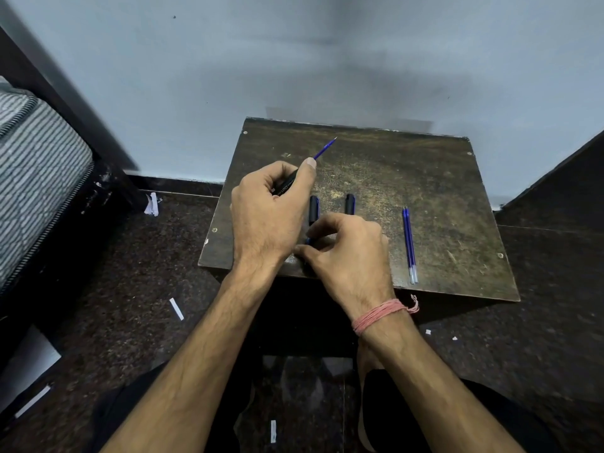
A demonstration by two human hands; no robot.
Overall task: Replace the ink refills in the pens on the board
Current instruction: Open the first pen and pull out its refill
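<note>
The left hand (268, 220) is closed around a black pen barrel (285, 186), gripping it in the curled fingers with the thumb (305, 174) pressed along its upper side. A blue ink refill (324, 148) sticks out of the barrel past the thumb, its tip pointing up and away from the person toward the far edge of the surface (425, 178), and this whole part is lifted above the surface.

The right hand (348, 256) rests low at the near edge of the surface, just beside and partly under the left hand. Its fingers are bunched and pinch a small dark blue piece (308, 240); what that piece is cannot be told, since the fingers cover most of it.

Just beyond the right hand two black pens lie on the surface: one pen (313, 209) emerges between the two hands, and a second pen (349, 204) lies a little to its right, both with their near ends hidden by the right hand's knuckles. Well to the right of the right hand, two blue refills (409, 245) lie side by side, touching, running from far to near.

A pink thread band (380, 313) circles the right wrist. Scraps of white paper (176, 308) lie on the dark floor left of the left forearm.
</note>
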